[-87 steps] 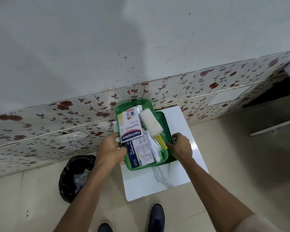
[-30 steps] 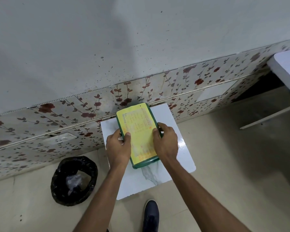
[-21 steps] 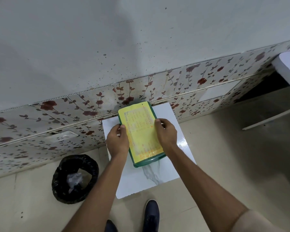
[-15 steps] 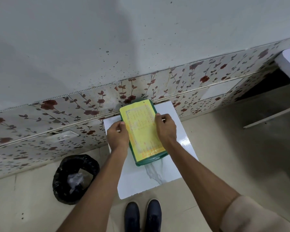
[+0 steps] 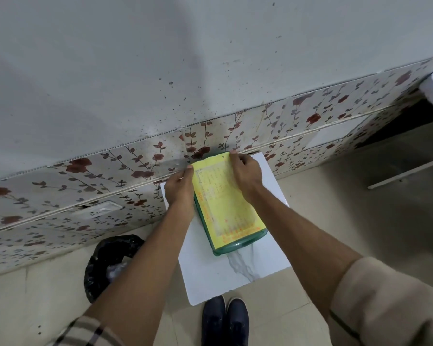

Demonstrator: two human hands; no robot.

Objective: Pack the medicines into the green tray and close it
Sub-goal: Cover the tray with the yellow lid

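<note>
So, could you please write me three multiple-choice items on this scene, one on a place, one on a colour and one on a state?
1. Where does the green tray rest?
A. on the white marble-look board
B. inside the bin
C. on the bare floor

2. What colour is the lid on the tray?
A. red
B. yellow
C. black

3. What state is the tray in?
A. open, medicines showing
B. tipped on its side
C. covered, with the left hand and right hand at the lid's far corners

Key: 1 A, the board lies under the tray; 2 B, the printed top is yellow; 3 C, no contents show and both hands are at the far end.
</note>
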